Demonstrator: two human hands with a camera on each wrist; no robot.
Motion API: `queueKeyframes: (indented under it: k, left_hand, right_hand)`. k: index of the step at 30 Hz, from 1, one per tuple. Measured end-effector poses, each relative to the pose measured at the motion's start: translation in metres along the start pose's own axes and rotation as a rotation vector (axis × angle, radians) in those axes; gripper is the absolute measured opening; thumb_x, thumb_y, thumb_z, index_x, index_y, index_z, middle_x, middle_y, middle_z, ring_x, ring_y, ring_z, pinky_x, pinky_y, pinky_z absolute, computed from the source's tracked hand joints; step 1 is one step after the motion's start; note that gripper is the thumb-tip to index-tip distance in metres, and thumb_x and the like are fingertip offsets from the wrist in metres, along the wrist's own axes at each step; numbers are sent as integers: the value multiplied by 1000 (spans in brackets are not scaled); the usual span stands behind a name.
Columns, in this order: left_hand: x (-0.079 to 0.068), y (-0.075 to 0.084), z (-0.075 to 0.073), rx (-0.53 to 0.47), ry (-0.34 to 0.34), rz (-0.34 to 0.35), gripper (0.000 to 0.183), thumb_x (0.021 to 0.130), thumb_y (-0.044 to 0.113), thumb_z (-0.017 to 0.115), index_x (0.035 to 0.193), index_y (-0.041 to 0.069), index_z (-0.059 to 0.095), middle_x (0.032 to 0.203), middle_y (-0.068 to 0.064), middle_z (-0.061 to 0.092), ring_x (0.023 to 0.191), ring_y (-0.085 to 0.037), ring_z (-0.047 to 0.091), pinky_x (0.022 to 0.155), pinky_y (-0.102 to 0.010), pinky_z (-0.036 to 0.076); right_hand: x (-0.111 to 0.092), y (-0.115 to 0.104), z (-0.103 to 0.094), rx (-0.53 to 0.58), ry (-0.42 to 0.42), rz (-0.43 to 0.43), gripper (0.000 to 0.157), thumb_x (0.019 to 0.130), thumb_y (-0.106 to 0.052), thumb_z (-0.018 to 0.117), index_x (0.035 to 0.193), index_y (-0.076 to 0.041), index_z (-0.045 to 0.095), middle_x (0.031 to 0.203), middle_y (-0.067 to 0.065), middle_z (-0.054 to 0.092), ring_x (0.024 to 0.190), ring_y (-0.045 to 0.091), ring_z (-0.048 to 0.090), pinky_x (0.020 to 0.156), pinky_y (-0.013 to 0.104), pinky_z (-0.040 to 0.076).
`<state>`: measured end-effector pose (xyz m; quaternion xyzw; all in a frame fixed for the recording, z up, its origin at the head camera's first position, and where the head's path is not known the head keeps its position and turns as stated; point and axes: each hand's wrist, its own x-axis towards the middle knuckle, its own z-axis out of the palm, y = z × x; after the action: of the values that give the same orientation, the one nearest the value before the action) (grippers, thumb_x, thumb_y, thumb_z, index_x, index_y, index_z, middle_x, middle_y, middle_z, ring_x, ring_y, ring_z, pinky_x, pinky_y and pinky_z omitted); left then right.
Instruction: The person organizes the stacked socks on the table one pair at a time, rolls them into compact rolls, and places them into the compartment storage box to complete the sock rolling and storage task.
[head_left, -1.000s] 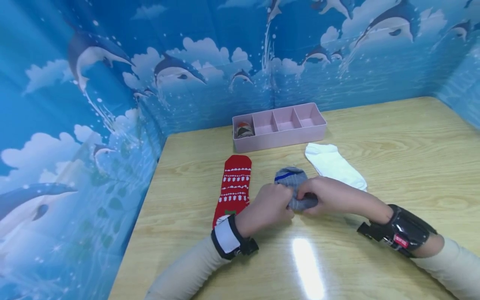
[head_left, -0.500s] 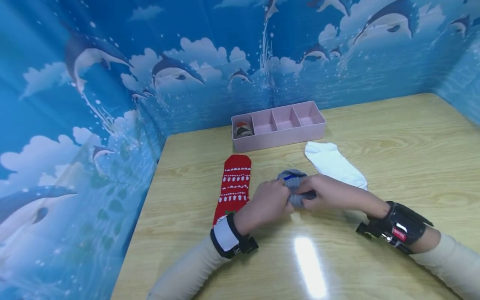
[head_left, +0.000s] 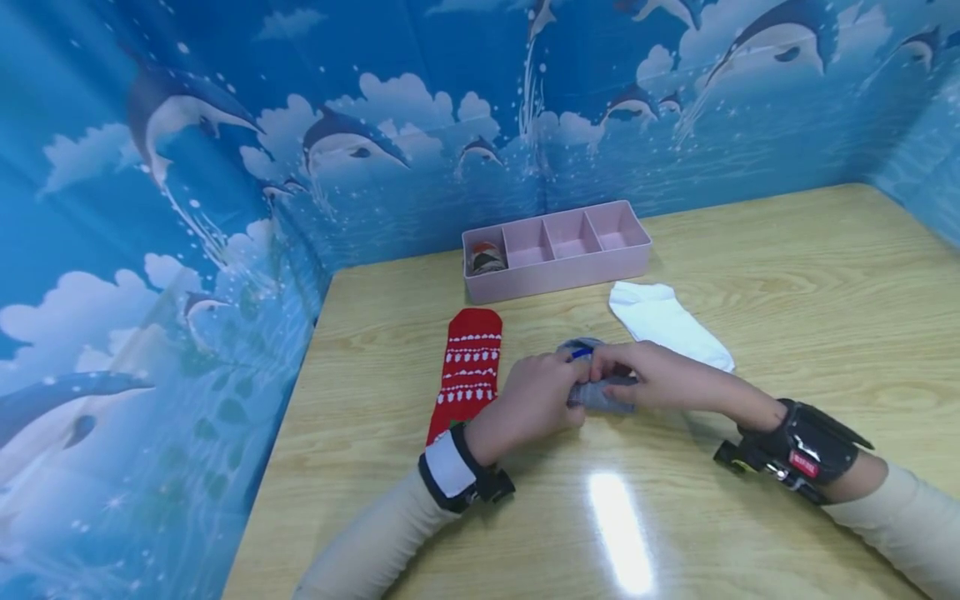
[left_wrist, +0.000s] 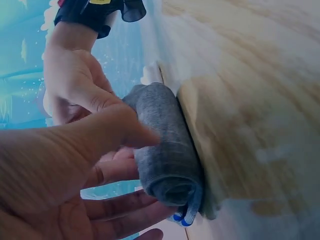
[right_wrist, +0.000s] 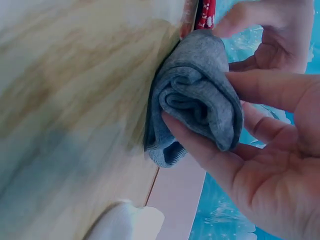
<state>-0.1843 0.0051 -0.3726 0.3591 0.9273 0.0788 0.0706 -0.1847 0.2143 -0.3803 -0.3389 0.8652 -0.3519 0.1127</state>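
Note:
A grey sock (head_left: 602, 395) with a blue stripe is partly rolled up on the table, mostly covered by both hands in the head view. My left hand (head_left: 536, 392) holds one end of the roll; in the left wrist view its thumb lies against the rolled grey sock (left_wrist: 165, 135) and its fingers curl behind. Holding the other end is my right hand (head_left: 667, 375). The right wrist view shows its thumb and fingers around the spiral end of the sock (right_wrist: 195, 95).
A red patterned sock (head_left: 471, 358) lies to the left, partly behind the left forearm. White socks (head_left: 667, 323) lie at the right. A pink divided box (head_left: 558, 277) stands at the back, a rolled patterned sock (head_left: 487, 258) in its leftmost compartment. A dolphin-print curtain (head_left: 420, 100) surrounds the table.
The grey sock has been rolled further, away from the person, so less of its flat part shows. Both hands stay close together on it; the right fingers have shifted slightly left and forward.

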Motion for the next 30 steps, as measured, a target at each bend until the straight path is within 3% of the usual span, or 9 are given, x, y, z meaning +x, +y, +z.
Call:
queueKeyframes:
  k: [3, 8, 13, 19, 25, 30]
  left_hand:
    - [0, -1, 1, 8, -11, 1, 46, 85, 31, 82, 127, 19, 67, 122, -4, 69, 104, -17, 68, 81, -29, 56]
    - [0, -3, 2, 3, 9, 18, 30, 89, 30, 78, 112, 15, 69, 94, 1, 70, 76, -10, 61, 62, -20, 46]
    - [-1, -2, 1, 8, 13, -11, 20, 88, 31, 77, 96, 15, 70, 75, 6, 60, 61, -7, 50, 52, -18, 35]
    - [0, 0, 0, 1, -14, -75, 20, 86, 32, 79, 87, 16, 68, 68, 6, 53, 58, -8, 47, 50, -19, 33]
    - [0, 0, 2, -11, -35, -63, 26, 84, 34, 81, 98, 15, 70, 76, 5, 58, 64, -9, 51, 52, -20, 39]
    - [-1, 0, 2, -41, -40, -51, 40, 82, 29, 84, 117, 15, 69, 100, 1, 72, 82, -10, 63, 68, -23, 51]
  right_hand:
    - [1, -1, 3, -67, 62, -13, 12, 90, -3, 72, 95, -14, 68, 94, -2, 66, 85, 10, 58, 73, 28, 52]
    - [1, -7, 7, -223, 160, 9, 14, 86, 0, 75, 94, -12, 78, 94, 1, 64, 89, 15, 61, 76, 30, 55]
    - [-1, -16, 11, -304, 148, 13, 14, 88, -5, 76, 101, -7, 79, 97, 2, 67, 91, 17, 66, 77, 32, 57]
    - [-3, -21, 13, -332, 114, -4, 31, 75, -6, 87, 104, -7, 75, 100, 3, 65, 91, 16, 64, 76, 34, 55]
    - [-2, -17, 13, -291, 125, 9, 33, 71, -1, 86, 100, -10, 75, 97, 0, 70, 87, 12, 63, 75, 32, 53]
    - [1, -8, 10, -180, 76, 15, 30, 75, -2, 78, 104, -8, 74, 98, -2, 74, 84, 6, 62, 73, 26, 51]
